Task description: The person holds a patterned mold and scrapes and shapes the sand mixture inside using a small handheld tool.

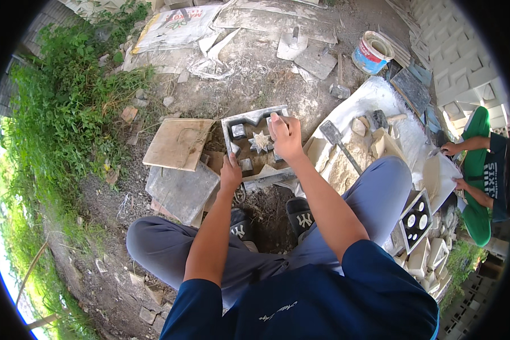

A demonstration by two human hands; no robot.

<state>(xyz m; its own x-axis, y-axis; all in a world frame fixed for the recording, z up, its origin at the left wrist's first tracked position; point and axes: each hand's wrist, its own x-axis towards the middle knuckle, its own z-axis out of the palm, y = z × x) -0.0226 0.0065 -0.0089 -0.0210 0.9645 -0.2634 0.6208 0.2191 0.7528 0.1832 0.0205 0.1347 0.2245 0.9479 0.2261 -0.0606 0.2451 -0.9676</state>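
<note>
A square grey metal mould (249, 118) with a star-shaped insert (260, 141) and small block inserts lies on the ground in front of my feet. My left hand (230, 173) grips the mould's near left edge. Fingers closed, my right hand (286, 136) reaches into the mould's right side, seemingly on a small piece inside it; what it holds is hidden.
A wooden board (179, 143) and a grey slab (182, 189) lie left of the mould. A trowel (338, 143) rests on a sand heap on a white sheet (374, 90). A paint bucket (372, 52) stands behind. At right sits another person in green (480, 170) beside patterned concrete blocks (416, 220).
</note>
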